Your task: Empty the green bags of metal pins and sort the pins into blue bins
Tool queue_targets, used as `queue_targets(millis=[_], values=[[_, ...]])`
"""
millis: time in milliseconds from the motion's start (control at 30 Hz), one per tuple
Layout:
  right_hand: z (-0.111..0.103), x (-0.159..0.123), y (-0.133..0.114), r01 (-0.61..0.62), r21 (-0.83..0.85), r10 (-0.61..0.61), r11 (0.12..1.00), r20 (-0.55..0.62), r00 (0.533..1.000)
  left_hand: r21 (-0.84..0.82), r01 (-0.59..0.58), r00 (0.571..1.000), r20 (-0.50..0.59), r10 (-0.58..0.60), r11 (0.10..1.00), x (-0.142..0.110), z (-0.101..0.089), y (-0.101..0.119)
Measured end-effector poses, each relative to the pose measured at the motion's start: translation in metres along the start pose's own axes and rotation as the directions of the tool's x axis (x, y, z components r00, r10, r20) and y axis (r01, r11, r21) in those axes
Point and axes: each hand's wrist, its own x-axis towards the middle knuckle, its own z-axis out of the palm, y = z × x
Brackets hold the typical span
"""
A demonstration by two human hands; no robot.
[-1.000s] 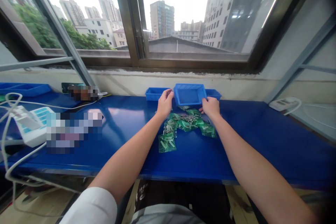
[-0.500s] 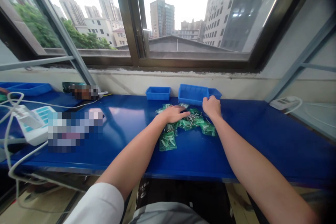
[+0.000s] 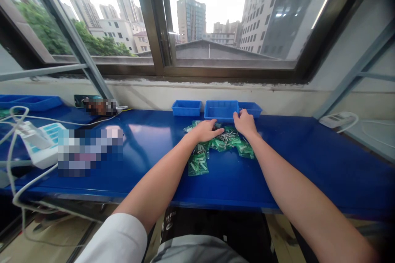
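My left hand (image 3: 205, 130) lies open, fingers spread, over a pile of green-tinted plastic bags (image 3: 198, 164). Loose silvery metal pieces (image 3: 227, 137), thin and screw-like, are heaped on the bags just right of that hand; their exact kind is too small to tell. My right hand (image 3: 245, 122) is closed at the right front corner of a blue plastic bin (image 3: 221, 109), its fingertips on the rim. This bin stands behind the pile and partly covers a second blue bin (image 3: 251, 109).
Another blue bin (image 3: 186, 108) stands to the left, by the wall below the window. On the blue tabletop (image 3: 145, 144) at left are a white power strip (image 3: 46, 144), cables and a blurred item (image 3: 89, 152). A white plug block (image 3: 338, 119) lies far right.
The blue bin in my right hand has moved left and come down from a tilt to sit more level. My right hand moved slightly left with it; my left hand stayed on the bags.
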Motion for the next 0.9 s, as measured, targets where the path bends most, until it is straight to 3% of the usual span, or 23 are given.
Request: queue_targets(millis=[433, 667, 900], values=[[0.017, 0.010, 0.014, 0.148, 0.217, -0.169, 0.965, 0.081, 0.982, -0.206, 0.122, 0.992, 0.005, -0.124, 0.971, 0.003, 0.002, -0.004], [0.017, 0.011, 0.015, 0.281, 0.261, -0.298, 0.924, 0.026, 0.954, -0.369, 0.218, 0.962, -0.078, -0.263, 0.904, 0.010, 0.001, -0.008], [0.027, 0.015, 0.025, 0.217, 0.426, -0.348, 0.878, 0.258, 0.901, -0.419, 0.221, 0.941, -0.145, -0.305, 0.881, 0.009, -0.003, -0.005]])
